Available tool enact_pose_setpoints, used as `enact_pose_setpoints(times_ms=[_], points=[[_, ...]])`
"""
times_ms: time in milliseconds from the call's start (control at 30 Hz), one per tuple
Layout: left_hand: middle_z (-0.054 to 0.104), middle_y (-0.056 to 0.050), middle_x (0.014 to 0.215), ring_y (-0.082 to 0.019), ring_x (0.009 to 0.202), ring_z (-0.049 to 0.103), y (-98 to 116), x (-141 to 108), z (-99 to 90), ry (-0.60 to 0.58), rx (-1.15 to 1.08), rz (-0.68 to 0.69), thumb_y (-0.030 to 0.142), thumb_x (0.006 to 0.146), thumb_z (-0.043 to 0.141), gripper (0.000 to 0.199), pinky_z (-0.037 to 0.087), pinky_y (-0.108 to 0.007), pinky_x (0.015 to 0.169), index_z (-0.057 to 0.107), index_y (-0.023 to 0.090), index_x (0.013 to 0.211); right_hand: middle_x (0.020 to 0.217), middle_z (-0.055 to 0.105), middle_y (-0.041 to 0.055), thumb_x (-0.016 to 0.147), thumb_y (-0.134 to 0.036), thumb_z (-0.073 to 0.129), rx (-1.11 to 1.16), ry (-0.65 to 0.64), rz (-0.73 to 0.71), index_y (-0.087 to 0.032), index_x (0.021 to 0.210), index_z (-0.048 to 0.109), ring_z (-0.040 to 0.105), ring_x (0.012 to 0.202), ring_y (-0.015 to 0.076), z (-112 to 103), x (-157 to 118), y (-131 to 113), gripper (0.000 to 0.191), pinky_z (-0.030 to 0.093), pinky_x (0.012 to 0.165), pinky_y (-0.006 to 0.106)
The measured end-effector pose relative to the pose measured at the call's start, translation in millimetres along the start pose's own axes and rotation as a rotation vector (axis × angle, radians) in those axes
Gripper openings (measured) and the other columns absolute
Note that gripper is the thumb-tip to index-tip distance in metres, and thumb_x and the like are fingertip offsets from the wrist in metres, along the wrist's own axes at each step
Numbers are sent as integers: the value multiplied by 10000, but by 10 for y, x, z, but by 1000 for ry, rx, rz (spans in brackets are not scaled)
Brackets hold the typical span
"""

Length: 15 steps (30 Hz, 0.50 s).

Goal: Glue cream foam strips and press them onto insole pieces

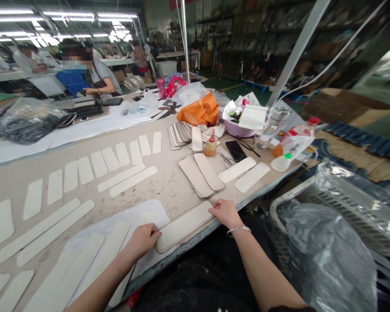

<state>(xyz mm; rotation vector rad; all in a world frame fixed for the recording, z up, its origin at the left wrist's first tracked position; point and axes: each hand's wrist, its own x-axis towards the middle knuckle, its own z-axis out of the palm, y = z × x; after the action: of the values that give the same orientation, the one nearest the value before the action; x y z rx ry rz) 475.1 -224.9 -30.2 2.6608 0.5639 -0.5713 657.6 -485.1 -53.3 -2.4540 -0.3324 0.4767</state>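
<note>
Near the table's front edge lies a long cream panel [185,224] with rounded corners, seemingly on top of another like it. My left hand [145,238] is closed at its left end, thumb and fingers pinching the edge. At the far right end my right hand [226,212], with a bracelet at the wrist, pinches the corner. Just beyond are grey-beige padded pieces [196,175] and two loose cream strips [251,177]. To the left, long cream strips [94,264] lie on a white sheet [156,209].
Rows of cream pieces [69,175] cover the table's left side. Farther back stand a glue bottle [210,147], a phone [235,151], an orange bag [199,110] and a purple basin [242,129]. A plastic crate [279,203] sits at right. A co-worker [100,78] sits across.
</note>
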Motion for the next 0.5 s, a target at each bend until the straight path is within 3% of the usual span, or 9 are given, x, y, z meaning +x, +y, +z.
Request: enact_pose_setpoints(times_ms=[167, 500], points=[[691, -88, 859, -208, 850, 613, 20, -2, -1, -14, 61, 21, 266, 843, 431, 231, 379, -276, 728, 631, 160, 799, 618, 640, -1, 662, -318, 644, -17, -11, 22, -196, 677, 625, 583, 629, 154, 11, -22, 24, 124, 406, 629, 257], [683, -63, 812, -198, 811, 607, 5, 2, 38, 11, 21, 3, 269, 815, 473, 186, 379, -274, 714, 628, 177, 769, 667, 667, 21, 673, -382, 644, -28, -13, 43, -196, 703, 623, 614, 685, 183, 37, -15, 43, 189, 424, 670, 283]])
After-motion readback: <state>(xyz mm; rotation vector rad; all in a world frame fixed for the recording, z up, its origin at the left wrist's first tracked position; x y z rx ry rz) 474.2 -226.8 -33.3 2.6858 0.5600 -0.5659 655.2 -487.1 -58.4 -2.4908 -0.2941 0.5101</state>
